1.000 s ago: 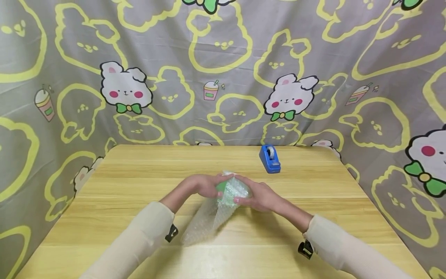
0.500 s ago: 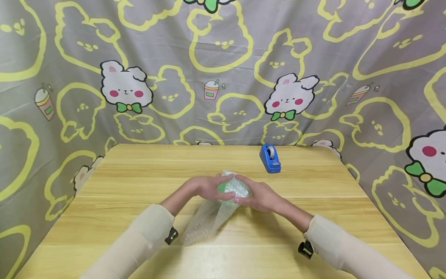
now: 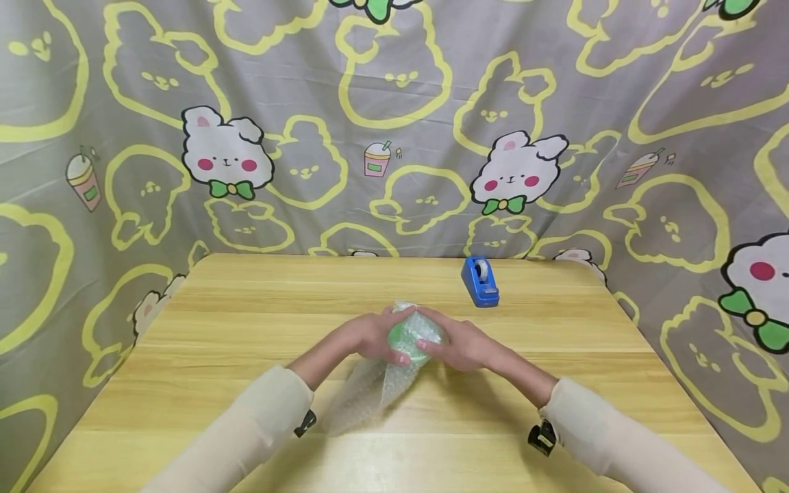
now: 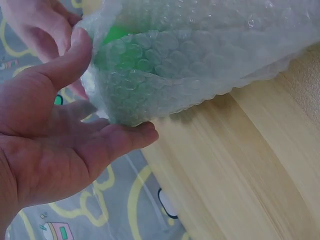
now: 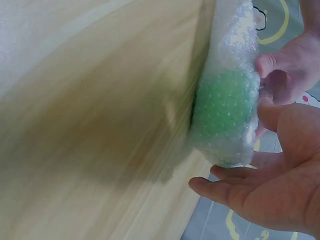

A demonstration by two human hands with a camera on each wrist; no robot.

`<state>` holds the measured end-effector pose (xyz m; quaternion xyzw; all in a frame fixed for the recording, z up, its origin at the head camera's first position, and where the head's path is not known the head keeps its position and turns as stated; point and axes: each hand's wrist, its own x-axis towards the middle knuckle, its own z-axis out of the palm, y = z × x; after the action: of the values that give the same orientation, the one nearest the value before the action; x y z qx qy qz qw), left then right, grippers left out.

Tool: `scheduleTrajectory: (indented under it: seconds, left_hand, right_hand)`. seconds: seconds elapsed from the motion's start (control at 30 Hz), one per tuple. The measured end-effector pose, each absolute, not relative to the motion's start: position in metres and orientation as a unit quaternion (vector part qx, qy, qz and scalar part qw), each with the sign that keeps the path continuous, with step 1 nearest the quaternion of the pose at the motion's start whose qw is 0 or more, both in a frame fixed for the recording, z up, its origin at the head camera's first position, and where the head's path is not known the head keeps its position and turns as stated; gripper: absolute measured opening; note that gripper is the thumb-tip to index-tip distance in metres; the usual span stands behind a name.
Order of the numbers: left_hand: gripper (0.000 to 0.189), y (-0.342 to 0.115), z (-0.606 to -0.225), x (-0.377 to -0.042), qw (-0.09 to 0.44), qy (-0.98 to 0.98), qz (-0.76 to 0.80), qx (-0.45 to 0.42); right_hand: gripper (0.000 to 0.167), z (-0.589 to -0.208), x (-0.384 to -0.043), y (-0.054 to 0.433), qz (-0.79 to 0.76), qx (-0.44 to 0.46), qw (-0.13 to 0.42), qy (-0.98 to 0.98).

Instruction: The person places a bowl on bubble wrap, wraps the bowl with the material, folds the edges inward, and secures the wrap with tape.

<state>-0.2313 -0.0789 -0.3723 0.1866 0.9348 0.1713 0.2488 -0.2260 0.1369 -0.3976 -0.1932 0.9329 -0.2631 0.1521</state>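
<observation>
A green object [image 5: 223, 102], rounded in the head view, shows through layers of bubble wrap [image 4: 210, 57]; its kind is hidden by the wrapping. My left hand [image 3: 372, 335] grips the bundle from the left, thumb on the near face and fingers along the far side. From the right, my right hand [image 3: 466, 344] holds the same bundle, its thumb across the wrapped front. Fingertips of both hands come close together at the top. A loose tail of bubble wrap trails toward the front left, over the table.
A blue tape dispenser [image 3: 481, 282] with a roll of clear tape stands at the back right of the wooden table [image 3: 259, 294]. A grey patterned curtain [image 3: 327, 89] hangs behind the table and along both sides.
My left thumb first slid right across the front of the bundle, then moved down. The right thumb has shifted up over the wrap. The bundle stays in nearly the same place.
</observation>
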Motion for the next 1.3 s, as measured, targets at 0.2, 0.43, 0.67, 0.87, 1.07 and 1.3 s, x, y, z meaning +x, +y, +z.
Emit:
scheduleTrajectory:
  seconds: [0.2, 0.43, 0.67, 0.87, 1.07, 1.3]
  left_hand:
    - [0.098, -0.076, -0.374, -0.229, 0.235, 0.939, 0.171, 0.184]
    - [0.099, -0.076, -0.377, -0.228, 0.236, 0.939, 0.171, 0.185]
    - [0.099, -0.077, -0.378, -0.228, 0.237, 0.938, 0.168, 0.187]
    - [0.098, -0.079, -0.378, -0.228, 0.237, 0.938, 0.169, 0.189]
    - [0.099, -0.079, -0.379, -0.228, 0.231, 0.938, 0.171, 0.194]
    - [0.1, -0.078, -0.378, -0.228, 0.228, 0.938, 0.174, 0.195]
  right_hand:
    - [0.07, -0.392, -0.228, 0.137, -0.252, -0.198, 0.161, 0.934]
    - [0.078, -0.393, -0.231, 0.139, -0.231, -0.209, 0.163, 0.936]
    - [0.086, -0.397, -0.235, 0.139, -0.23, -0.209, 0.161, 0.937]
    - [0.088, -0.399, -0.236, 0.138, -0.228, -0.212, 0.159, 0.937]
    - [0.092, -0.396, -0.236, 0.137, -0.233, -0.216, 0.164, 0.934]
    - [0.095, -0.395, -0.238, 0.136, -0.224, -0.221, 0.172, 0.934]
